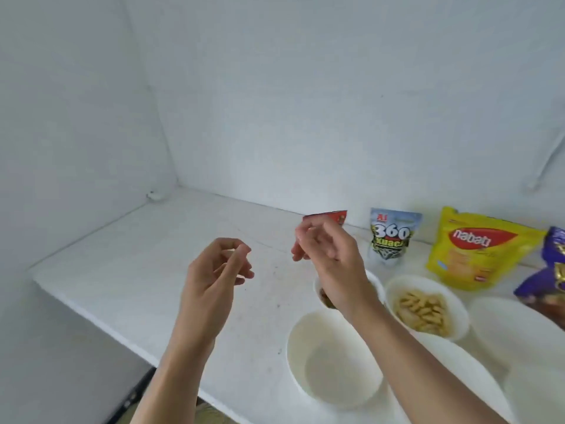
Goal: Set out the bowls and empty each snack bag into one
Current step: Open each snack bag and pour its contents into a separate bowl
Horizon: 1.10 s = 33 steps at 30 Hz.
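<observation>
My right hand (328, 250) is raised above a small white bowl (316, 285) with brown snacks in it. Its curled fingers hold a red snack bag (331, 216), of which only the top edge shows. My left hand (218, 270) hovers to the left over the table, fingers loosely curled and holding nothing. An empty white bowl (294, 347) sits near the front edge. To the right, another bowl (394, 284) holds pale yellow sticks. Along the back wall stand a "360" bag (393, 237), a yellow nabati bag (477, 249) and a purple bag (550, 270).
More white bowls (501, 307) sit at the right and the bottom right. The white table (137, 255) meets white walls at the back and on the left. Its front edge runs diagonally from the left down to the bottom centre.
</observation>
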Motion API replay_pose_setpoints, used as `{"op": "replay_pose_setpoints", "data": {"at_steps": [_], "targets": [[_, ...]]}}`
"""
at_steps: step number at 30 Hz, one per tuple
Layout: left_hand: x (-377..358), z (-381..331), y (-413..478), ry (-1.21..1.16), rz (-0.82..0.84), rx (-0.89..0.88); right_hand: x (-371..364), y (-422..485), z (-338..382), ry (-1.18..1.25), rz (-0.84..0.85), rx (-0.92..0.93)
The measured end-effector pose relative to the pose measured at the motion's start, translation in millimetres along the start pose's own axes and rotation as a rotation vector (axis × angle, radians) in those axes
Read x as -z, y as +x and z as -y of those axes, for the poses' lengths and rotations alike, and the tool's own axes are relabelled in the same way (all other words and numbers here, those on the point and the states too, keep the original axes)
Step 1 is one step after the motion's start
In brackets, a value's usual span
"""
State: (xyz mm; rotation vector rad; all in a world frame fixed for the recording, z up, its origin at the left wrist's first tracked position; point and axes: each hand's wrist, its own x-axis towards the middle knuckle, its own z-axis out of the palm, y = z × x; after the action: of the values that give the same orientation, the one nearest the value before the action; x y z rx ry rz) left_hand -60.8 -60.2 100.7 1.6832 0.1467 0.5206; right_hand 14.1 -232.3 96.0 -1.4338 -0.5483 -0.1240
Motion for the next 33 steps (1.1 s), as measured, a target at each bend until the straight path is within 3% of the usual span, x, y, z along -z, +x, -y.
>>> {"op": "replay_pose_setpoints", "data": {"at_steps": [7, 12, 22, 33], "targets": [[-111, 19, 44, 0.001, 0.172, 0.014, 105, 12, -25, -0.072, -0.239, -0.047], [-150, 55, 78, 0.102, 0.098, 0.087, 135, 37, -67, -0.198, -0.289, -0.143], [-170, 91, 154, 0.291, 0.074, 0.224, 125, 110, -139, -0.323, -0.222, -0.275], [-188, 133, 192, 0.062, 0.059, 0.325, 115, 156, -187, -0.352, -0.188, -0.381]]}}
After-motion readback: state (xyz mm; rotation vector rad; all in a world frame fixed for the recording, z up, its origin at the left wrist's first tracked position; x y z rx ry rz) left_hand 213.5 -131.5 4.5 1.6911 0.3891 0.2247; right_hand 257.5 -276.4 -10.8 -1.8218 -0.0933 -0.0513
